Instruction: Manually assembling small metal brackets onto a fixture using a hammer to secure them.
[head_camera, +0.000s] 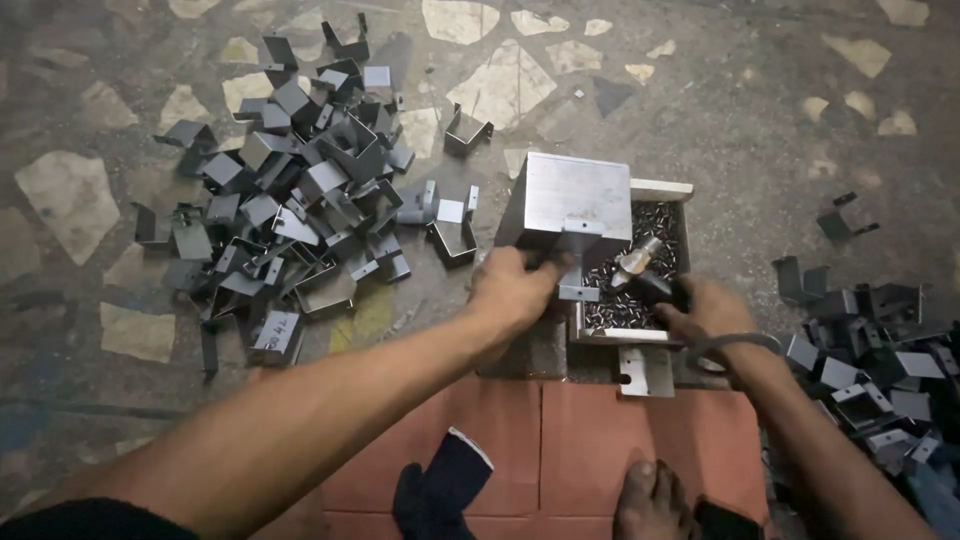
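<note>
My left hand (512, 288) grips a small bent metal bracket (580, 262) against the front of a square steel block (575, 197). My right hand (712, 308) is closed around the dark handle of a hammer (640, 262), whose silvery head rests over a shallow wooden tray (660, 190) filled with several small dark rivets or pins (655, 220). The tray stands just right of the block. A flat metal plate (645, 368) lies in front of the tray.
A large heap of grey bent brackets (290, 190) covers the floor at the left. Another pile of brackets (875, 370) lies at the right. Reddish tiles (590, 440), a dark cloth (440, 490) and a bare foot (650, 500) are near me.
</note>
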